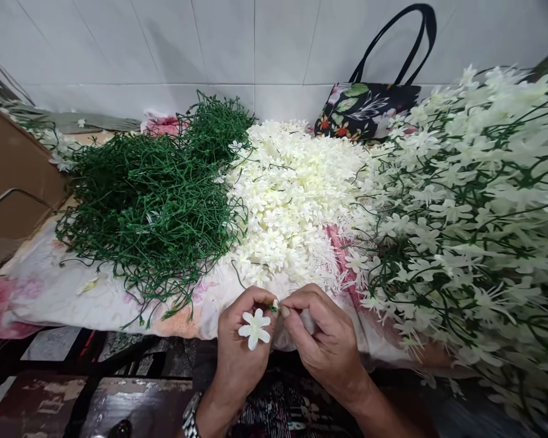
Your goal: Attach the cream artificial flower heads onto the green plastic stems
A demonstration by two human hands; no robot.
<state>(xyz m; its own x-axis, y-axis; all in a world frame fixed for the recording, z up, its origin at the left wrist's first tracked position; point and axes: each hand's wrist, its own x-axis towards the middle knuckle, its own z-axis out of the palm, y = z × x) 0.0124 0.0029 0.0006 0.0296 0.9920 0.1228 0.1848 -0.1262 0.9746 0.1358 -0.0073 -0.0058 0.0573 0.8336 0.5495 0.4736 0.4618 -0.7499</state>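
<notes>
My left hand (243,340) is closed round a green plastic flower stem (273,308), whose tip shows between thumb and forefinger. A white artificial flower (254,329) with several petals stands out in front of that hand's fingers. My right hand (322,347) pinches a small white piece (276,302) right at the stem's tip, and the fingertips of both hands nearly meet. Just beyond them lies a heap of loose white artificial blossoms (292,194). A tangled pile of green plastic stems (155,194) is to its left.
Finished-looking white flower sprays (466,219) are heaped high on the right. A floral cloth (100,304) covers the work surface. At the back stands a black floral handbag (369,109) against the tiled wall (219,42). A cardboard box (18,188) borders the left side.
</notes>
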